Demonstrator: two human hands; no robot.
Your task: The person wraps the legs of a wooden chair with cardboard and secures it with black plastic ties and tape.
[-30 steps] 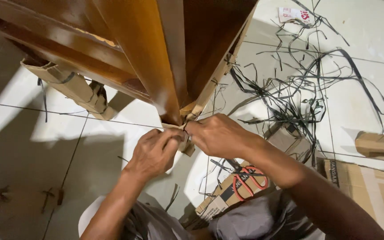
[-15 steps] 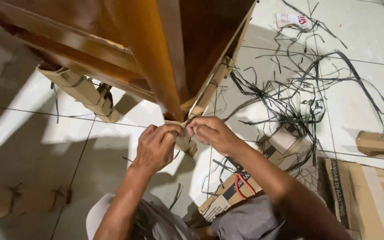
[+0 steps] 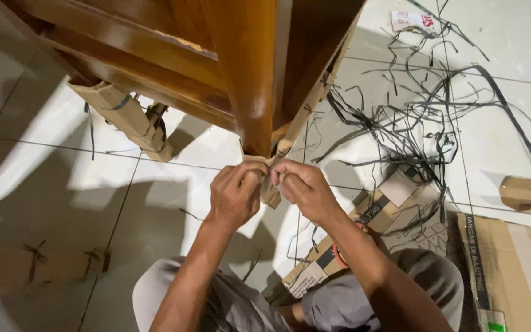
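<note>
Two hands meet at the foot of the wooden furniture leg (image 3: 250, 92), and we see both pinching the brown cardboard wrap (image 3: 270, 190) that hangs at the leg's lower end. The left hand (image 3: 236, 195) curls its fingers around the wrap's left edge, thumb pressed in; the right hand (image 3: 302, 187) grips it from the other side, fingertips touching those of the left. The wrap sits just beneath the leg tip, between the two hands, above the white tiled floor (image 3: 62, 184). To the left, we note another leg still sheathed in cardboard (image 3: 127, 117). On the right a tangle of black plastic straps (image 3: 413, 123) sprawls across the tiles, and flattened cardboard boxes (image 3: 388, 209) lie beside the person's knee. A small cardboard roll (image 3: 530, 193) rests near the right edge.
</note>
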